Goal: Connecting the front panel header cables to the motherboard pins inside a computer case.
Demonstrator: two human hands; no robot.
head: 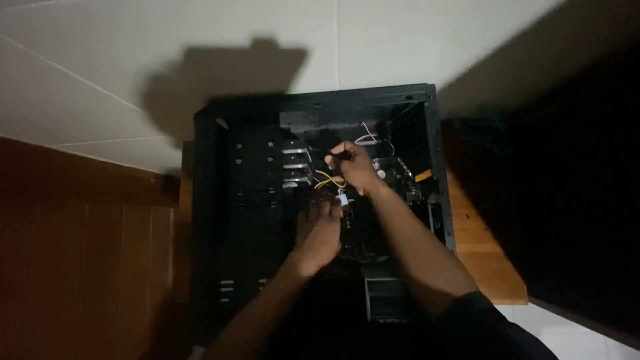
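1. Your right hand [352, 167] is closed around a thin dark tool [339, 153] – deep in the open case [313, 200], toward its far edge.
2. Your left hand [319, 232] lies open, fingers spread, near the case's middle, holding nothing.
3. The yellow wires [327, 179] and small white plug [343, 199] sit between your hands – nearer the right, just beyond the left fingertips.
4. The tool's long axis cannot be told; it's too dim.
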